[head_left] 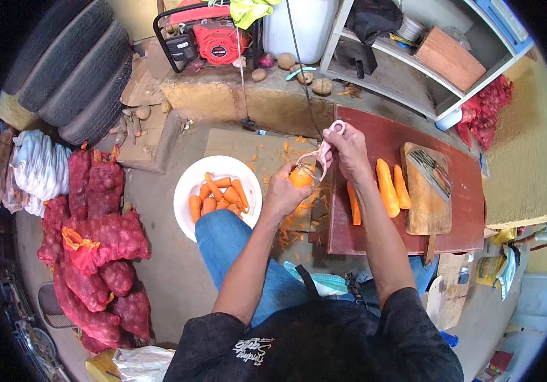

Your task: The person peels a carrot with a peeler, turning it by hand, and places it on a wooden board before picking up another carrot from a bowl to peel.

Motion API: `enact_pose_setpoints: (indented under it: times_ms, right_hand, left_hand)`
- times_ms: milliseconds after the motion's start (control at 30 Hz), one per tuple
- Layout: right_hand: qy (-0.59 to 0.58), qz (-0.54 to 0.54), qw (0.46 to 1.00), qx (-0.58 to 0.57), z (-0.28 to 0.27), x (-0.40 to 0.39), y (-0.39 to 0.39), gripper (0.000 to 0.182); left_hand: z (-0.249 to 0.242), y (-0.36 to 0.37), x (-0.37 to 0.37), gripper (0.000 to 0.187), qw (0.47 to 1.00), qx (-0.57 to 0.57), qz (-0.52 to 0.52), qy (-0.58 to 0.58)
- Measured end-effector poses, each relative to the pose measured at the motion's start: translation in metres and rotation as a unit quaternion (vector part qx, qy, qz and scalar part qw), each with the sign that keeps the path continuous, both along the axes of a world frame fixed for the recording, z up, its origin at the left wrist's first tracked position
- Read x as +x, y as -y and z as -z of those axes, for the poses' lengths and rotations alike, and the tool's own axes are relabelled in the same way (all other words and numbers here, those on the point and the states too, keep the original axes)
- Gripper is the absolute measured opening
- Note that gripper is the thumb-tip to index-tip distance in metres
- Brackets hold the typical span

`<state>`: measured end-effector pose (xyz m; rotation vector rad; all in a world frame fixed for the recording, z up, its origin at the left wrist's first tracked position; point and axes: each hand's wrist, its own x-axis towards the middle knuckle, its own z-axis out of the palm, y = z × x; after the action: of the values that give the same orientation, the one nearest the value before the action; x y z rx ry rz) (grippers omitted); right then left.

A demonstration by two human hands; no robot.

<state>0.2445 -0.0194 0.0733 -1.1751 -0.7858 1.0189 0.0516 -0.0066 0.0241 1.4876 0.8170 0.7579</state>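
My left hand (284, 192) is wrapped round a carrot (301, 176), its orange end pointing up toward the camera. A pale pink peeler (324, 153) is gripped in my right hand (348, 151), its blade end at the carrot. To the left, a white basin (185, 184) holds several unpeeled-looking carrots (222, 193). On the dark red table (362, 137) to the right lie several smooth orange carrots (386, 188), next to a wooden cutting board (423, 216) with a knife (440, 175) on it. Orange peelings (286, 239) are scattered on the floor below my hands.
Red mesh sacks (108, 242) are piled at the left, below stacked tyres (89, 83). A red generator (219, 44) and several potatoes (322, 86) are on the ledge ahead. A grey shelf (407, 60) stands beyond the table.
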Motion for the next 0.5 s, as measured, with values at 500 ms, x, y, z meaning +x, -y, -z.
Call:
enact_pose_setpoints:
  times_ms: [500]
  right_hand:
    - [-0.070, 0.099, 0.992, 0.045, 0.027, 0.052, 0.000, 0.011]
  left_hand:
    - [0.010, 0.005, -0.014, 0.056, 0.977, 0.159, -0.086, -0.113]
